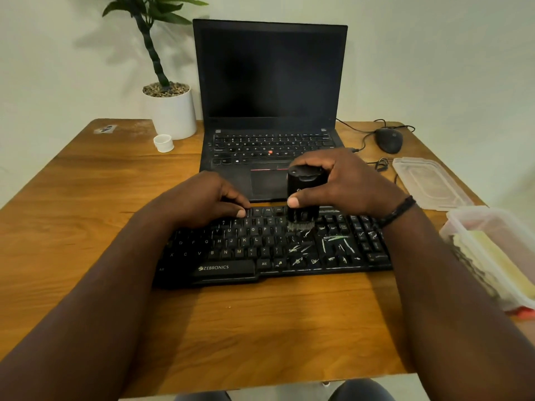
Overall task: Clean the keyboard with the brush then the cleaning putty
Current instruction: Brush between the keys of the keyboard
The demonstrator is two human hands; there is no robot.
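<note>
The task looks to be in step 1 of 2, brushing. The right hand (344,183) is wrapped around a stubby black brush (302,195), bristles down on the upper key rows of the black keyboard (260,247), right of centre. The left hand (208,201) rests on the keyboard's upper left, fingers bent over the far edge, steadying it. White streaks and debris remain on the keys to the right of the brush, so brushing seems unfinished. No putty is clearly visible; it may be in the plastic tub (492,250) right of the keyboard, on the bench (86,183).
</note>
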